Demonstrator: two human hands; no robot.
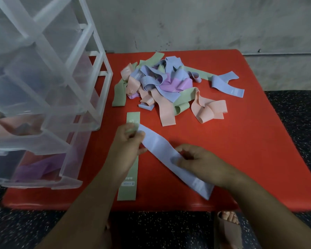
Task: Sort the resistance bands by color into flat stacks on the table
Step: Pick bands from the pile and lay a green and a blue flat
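Both hands hold one periwinkle-blue resistance band (pixel 160 146) slantwise above the near half of the red worktop (pixel 241 141). The left hand (pixel 127 141) pinches its far end and the right hand (pixel 196 159) grips it nearer the middle, while its loose end reaches toward the front edge. Beneath the left hand a green band (pixel 127 192) lies flat, pointing from the front edge inward, its middle hidden by that hand and wrist. A tangled pile of green, blue, peach and purple bands (pixel 162 81) sits toward the far edge. A translucent plastic drawer unit (pixel 43 87) crowds the left edge, with peach and purple bands inside. A sandalled foot (pixel 228 225) shows on the floor below.
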